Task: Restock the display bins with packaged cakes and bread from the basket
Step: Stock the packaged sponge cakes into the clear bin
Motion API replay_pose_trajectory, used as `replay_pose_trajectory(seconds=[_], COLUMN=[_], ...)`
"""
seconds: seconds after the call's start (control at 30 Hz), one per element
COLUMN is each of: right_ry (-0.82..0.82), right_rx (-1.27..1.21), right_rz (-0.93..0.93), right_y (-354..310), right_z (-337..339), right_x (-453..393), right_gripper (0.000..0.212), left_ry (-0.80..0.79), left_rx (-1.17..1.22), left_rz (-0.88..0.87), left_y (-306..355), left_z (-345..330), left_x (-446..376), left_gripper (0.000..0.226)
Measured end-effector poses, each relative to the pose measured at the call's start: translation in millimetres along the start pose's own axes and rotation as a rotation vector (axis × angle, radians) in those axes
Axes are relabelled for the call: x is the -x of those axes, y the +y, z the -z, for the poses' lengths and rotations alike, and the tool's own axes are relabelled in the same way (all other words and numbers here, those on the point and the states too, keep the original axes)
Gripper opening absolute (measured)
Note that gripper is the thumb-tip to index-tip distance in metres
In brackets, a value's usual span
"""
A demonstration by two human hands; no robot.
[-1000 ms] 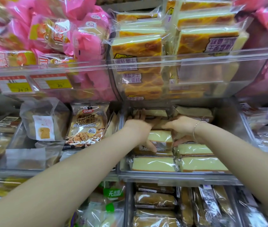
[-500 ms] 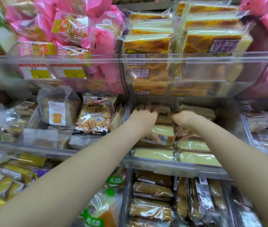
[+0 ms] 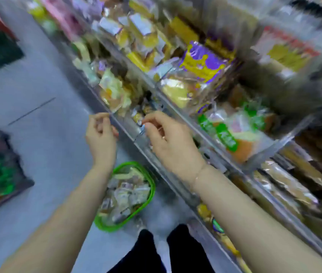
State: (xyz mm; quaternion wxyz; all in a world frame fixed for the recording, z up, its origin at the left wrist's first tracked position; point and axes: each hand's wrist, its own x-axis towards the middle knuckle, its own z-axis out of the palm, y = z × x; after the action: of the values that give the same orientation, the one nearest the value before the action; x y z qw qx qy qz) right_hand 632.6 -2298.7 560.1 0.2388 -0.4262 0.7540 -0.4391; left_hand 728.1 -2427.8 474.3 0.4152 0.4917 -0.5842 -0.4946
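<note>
hovering empty: left hand (image 3: 101, 134), right hand (image 3: 171, 141) (blurred) above round green basket (image 3: 148, 175).

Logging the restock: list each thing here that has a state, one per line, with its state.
Basket: on the floor beside the shelves, holding packaged goods.
Left hand: fingers loosely curled, holding nothing.
Right hand: fingers loosely curled by the bin's edge; too blurred to tell whether it holds anything.
Display bins: stocked with packaged goods.
Purple crown package: lying in a bin.
</note>
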Motion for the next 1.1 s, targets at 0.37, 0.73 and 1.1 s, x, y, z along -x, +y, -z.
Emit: replay_pose_trajectory(seconds=[0.37, 0.73, 1.1], right_ry=[-0.647, -0.656, -0.825], right_rx=[0.208, 0.584, 0.724], right_rz=[-0.520, -0.368, -0.412], right_y=[289.0, 491.7, 503.2], right_z=[-346.0, -500.1, -532.4], right_x=[-4.1, -17.5, -31.5], right_gripper=[0.037, 0.049, 0.033], left_ry=[-0.397, -0.718, -0.889], left_rx=[-0.781, -1.053, -1.177], left_rz=[0.643, 0.534, 0.288], left_y=[-419.1, -621.3, -636.6], left_z=[167.9, 126.0, 135.0], left_x=[46.6, 59.9, 68.0], left_gripper=[0.020, 0.066, 0.051])
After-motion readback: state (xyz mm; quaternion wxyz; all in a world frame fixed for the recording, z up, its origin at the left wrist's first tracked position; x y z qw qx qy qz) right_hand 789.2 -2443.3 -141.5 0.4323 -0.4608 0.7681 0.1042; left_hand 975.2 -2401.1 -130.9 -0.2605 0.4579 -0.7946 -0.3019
